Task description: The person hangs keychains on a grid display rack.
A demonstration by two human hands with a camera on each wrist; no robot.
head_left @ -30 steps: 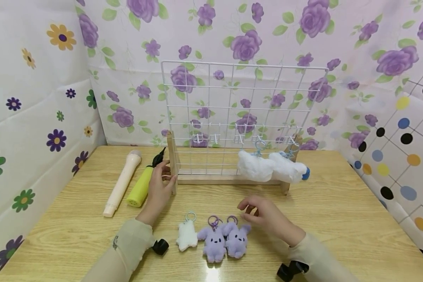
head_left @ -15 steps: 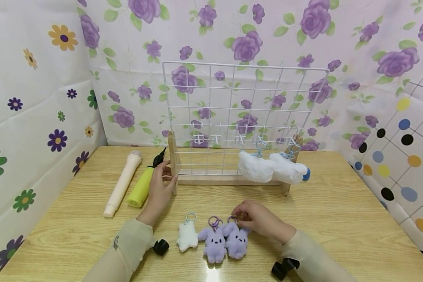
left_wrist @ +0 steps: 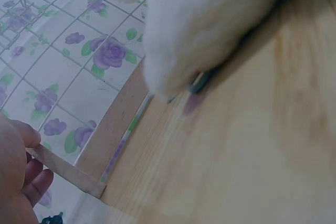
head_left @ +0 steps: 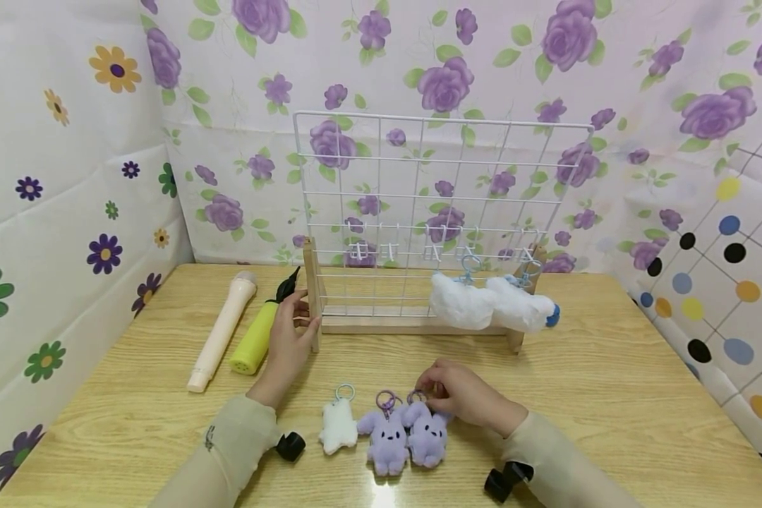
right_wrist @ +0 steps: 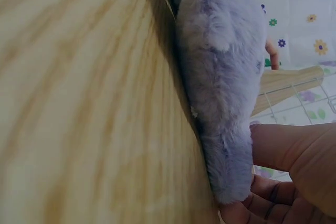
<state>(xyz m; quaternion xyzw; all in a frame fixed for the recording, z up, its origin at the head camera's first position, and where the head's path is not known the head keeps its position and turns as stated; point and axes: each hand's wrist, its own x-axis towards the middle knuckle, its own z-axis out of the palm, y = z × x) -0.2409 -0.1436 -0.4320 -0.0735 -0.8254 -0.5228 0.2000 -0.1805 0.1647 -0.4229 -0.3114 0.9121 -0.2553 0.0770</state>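
Note:
My left hand (head_left: 288,346) grips the left wooden post (head_left: 313,296) of a white wire grid rack, thumb in front and fingers behind. Two purple plush keychains lie face up at the front: a left one (head_left: 389,444) and a right one (head_left: 427,437). My right hand (head_left: 460,391) pinches the right one at its purple ring (head_left: 415,398). In the right wrist view, the thumb (right_wrist: 273,142) is against the purple fur (right_wrist: 220,66), fingers partly hidden behind. Left of the pair lies a white plush keychain (head_left: 339,427) with a light blue ring, large in the left wrist view.
White fluffy plush pieces (head_left: 463,303) hang by blue rings from hooks at the rack's right. Several white hooks (head_left: 358,250) line one grid bar. On the left lie a pale microphone-shaped stick (head_left: 222,331) and a yellow-green pump (head_left: 254,342) with a black nozzle.
My right hand has moved left and slightly down onto the right purple keychain's ring, its fingers closing there. The left hand stays on the post.

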